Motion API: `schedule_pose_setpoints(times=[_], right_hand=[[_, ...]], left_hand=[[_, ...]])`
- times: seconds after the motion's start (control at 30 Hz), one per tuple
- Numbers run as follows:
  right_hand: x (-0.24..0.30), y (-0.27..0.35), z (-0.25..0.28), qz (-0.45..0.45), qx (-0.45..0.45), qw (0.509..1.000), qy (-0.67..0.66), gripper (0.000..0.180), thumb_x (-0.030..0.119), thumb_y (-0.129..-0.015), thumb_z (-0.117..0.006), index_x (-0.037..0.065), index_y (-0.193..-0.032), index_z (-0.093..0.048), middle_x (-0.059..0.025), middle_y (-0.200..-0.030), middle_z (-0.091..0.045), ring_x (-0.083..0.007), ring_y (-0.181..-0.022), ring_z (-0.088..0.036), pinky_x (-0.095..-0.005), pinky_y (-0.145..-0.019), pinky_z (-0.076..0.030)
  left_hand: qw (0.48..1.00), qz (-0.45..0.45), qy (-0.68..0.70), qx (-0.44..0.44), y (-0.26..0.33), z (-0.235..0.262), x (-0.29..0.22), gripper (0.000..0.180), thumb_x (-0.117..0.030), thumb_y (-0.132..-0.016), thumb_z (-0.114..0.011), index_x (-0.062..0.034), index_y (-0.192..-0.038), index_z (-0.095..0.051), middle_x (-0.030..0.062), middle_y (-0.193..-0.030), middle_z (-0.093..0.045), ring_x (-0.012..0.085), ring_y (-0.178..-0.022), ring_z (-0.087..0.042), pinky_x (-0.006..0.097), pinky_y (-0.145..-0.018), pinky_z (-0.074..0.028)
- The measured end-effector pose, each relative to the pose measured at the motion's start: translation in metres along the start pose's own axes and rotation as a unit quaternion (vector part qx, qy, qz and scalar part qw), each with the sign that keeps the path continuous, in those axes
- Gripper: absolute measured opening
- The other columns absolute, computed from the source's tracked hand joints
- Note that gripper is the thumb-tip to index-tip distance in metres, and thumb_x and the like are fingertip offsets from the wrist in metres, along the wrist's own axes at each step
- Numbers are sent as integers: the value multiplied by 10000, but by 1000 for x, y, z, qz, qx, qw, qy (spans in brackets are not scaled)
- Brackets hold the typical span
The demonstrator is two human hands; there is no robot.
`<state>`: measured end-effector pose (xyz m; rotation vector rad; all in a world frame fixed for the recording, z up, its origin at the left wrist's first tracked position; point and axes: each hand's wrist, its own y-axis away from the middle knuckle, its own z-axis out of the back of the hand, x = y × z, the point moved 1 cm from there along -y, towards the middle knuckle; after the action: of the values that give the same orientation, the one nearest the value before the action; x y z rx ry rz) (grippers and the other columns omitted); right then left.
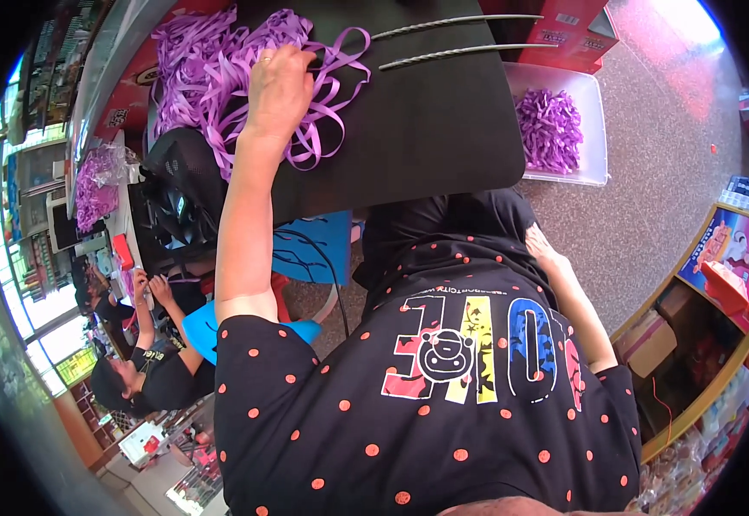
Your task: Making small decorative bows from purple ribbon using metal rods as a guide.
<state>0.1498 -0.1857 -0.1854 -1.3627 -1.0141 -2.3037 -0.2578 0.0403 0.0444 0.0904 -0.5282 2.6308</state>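
Observation:
My left hand (277, 86), a ring on one finger, reaches far forward onto a loose heap of purple ribbon strips (211, 60) at the far left of a black table (426, 129). Its fingers curl down into the strips and grip some of them. My right hand (540, 247) lies flat on my right thigh by the dark trousers, below the table's near edge, holding nothing. My black dotted shirt fills the lower middle of the view.
Two twisted metal rods (452, 27) lie across the table's far side. A white tray (595, 112) of cut purple ribbon pieces (549, 129) sits on the floor at right, behind it a red carton (568, 34). A black machine (176, 202) stands at left. Another person (138, 378) works lower left. A low shelf (718, 284) stands at right.

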Motion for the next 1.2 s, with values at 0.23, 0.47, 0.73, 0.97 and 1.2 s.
schedule_pose_setpoints(times=[0.23,0.47,0.73,0.97,1.2], right_hand=[[34,58,25,52,-41,998,-26,422,100,-847,-512,-4,-1256,-516,-224,-1342,-466,-346,-1286,-418,-372,-1049,-356],[102,68,87,28,-374,927,-9,295,-97,-852,-519,2,-1106,-631,-157,-1037,-676,-234,-947,-664,-309,-875,-495],[283,2,157,401,-313,850,-133,406,63,-904,-507,-53,-1293,-493,-144,-1305,-550,-206,-1273,-455,-337,-1076,-314],[286,19,210,267,-269,904,-196,235,143,-948,-548,-30,-1094,-612,-28,-777,-630,-77,-709,-601,-202,-639,-479],[254,42,252,184,-307,919,-163,253,208,-950,-553,0,-1057,-648,40,-701,-533,-19,-582,-425,-163,-517,-325]], left_hand=[[999,16,34,-18,-6,7,3,57,-61,-744,-670,-64,-798,-684,75,-801,-643,278,-833,-597,386,-764,-463],[983,65,173,-19,-32,83,-35,102,-55,-801,-659,-27,-896,-681,94,-860,-667,239,-775,-634,311,-725,-482],[947,-112,299,-37,-86,164,-132,133,43,-773,-668,-6,-897,-668,79,-826,-657,171,-773,-639,267,-710,-485],[821,-138,526,174,-143,138,-163,125,-54,-849,-637,27,-945,-644,37,-850,-650,95,-808,-602,230,-751,-470],[577,-186,698,381,-220,66,-195,201,-135,-897,-590,46,-978,-624,49,-859,-637,112,-824,-566,258,-757,-464]])
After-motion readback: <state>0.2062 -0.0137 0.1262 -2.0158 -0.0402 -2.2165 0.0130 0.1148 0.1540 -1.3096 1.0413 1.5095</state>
